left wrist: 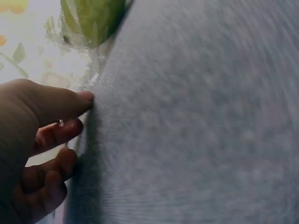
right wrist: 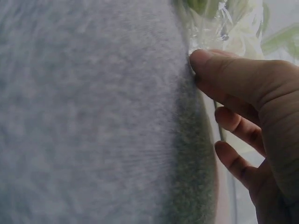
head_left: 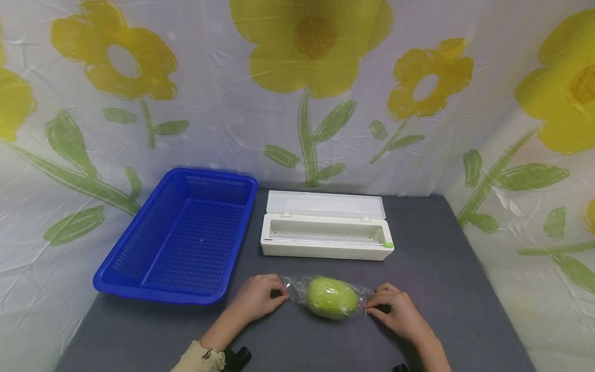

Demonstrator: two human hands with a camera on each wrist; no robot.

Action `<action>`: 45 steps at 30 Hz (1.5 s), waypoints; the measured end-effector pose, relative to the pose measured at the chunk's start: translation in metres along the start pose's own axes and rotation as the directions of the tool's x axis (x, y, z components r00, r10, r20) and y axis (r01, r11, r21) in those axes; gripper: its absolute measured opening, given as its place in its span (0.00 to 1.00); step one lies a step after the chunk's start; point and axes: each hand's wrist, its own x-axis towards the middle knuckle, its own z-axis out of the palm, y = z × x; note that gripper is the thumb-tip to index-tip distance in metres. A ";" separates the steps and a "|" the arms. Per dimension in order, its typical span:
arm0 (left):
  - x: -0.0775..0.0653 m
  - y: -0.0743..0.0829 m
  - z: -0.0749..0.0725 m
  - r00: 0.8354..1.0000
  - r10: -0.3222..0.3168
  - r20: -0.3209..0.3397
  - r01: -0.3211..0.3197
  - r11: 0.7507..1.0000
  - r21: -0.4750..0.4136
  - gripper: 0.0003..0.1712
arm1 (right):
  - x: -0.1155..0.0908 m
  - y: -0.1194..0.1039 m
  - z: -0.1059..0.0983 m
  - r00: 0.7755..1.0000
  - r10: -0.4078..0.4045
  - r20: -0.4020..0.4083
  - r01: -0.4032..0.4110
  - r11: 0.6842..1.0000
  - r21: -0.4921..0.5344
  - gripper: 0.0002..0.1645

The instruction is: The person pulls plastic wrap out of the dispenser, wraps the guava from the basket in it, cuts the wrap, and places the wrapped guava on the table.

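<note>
A light green, rounded fruit (head_left: 332, 297) lies on the dark grey table, wrapped in clear plastic wrap (head_left: 299, 288); its exact kind is unclear. The wrap is drawn out to either side of it. My left hand (head_left: 261, 295) pinches the left end of the wrap between thumb and fingers. At the opposite end, my right hand (head_left: 395, 310) pinches the gathered film. Both hands rest low, close to the tabletop. In the left wrist view the green fruit (left wrist: 93, 18) shows beyond my thumb (left wrist: 65, 102). The right wrist view shows crinkled film (right wrist: 224, 28) just past the fingertips.
Behind the fruit stands a white plastic wrap dispenser box (head_left: 327, 251), lid up, with a green slider (head_left: 388, 245) at its right end. A blue perforated basket (head_left: 241, 232) sits on the left. A flower-printed curtain (head_left: 223, 129) encloses the grey table (head_left: 432, 248).
</note>
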 end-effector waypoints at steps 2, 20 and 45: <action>0.000 0.001 -0.001 1.000 -0.020 0.003 0.020 1.000 -0.001 0.06 | 0.000 0.000 -0.001 1.000 -0.011 -0.004 0.011 1.000 -0.006 0.21; -0.012 -0.002 -0.015 0.986 -0.167 0.025 0.165 0.985 0.057 0.08 | -0.007 0.003 -0.014 0.997 0.031 -0.076 -0.032 0.999 -0.002 0.26; 0.039 0.073 -0.027 0.981 0.093 0.173 -0.109 0.990 0.090 0.56 | 0.057 -0.063 -0.008 0.996 -0.014 0.087 0.017 0.999 -0.040 0.43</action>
